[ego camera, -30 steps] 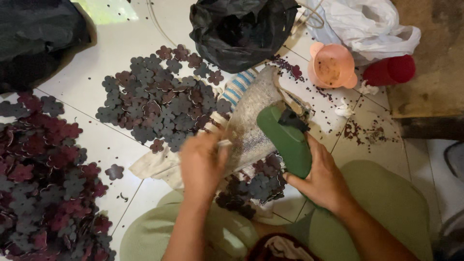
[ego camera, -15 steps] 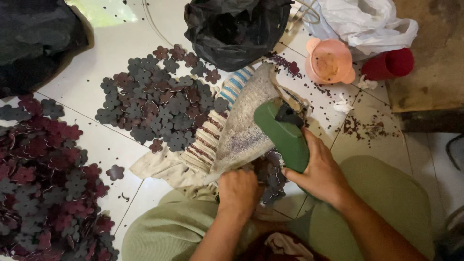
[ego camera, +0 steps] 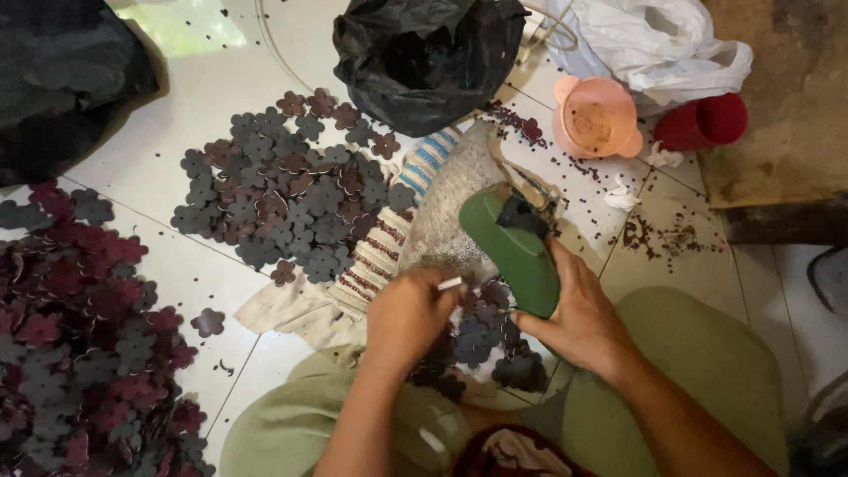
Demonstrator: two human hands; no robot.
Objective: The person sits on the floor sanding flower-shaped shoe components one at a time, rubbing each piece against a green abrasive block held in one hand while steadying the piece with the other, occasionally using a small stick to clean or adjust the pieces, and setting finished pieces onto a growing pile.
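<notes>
Down by the lap, the right hand [ego camera: 579, 322] grips a green tool [ego camera: 512, 247] over the cloth [ego camera: 442, 212] — the left hand [ego camera: 411, 318] pinches a small white stick [ego camera: 450, 283] above dark flower-shaped pieces [ego camera: 481, 340].

Green tool [ego camera: 517, 252], black bag [ego camera: 424, 57], pink cup [ego camera: 594, 119], striped cloth [ego camera: 389, 238]

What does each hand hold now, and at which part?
Right hand grips the green sandal-shaped block at its near end. Left hand pinches a thin white stick by one end.
</notes>
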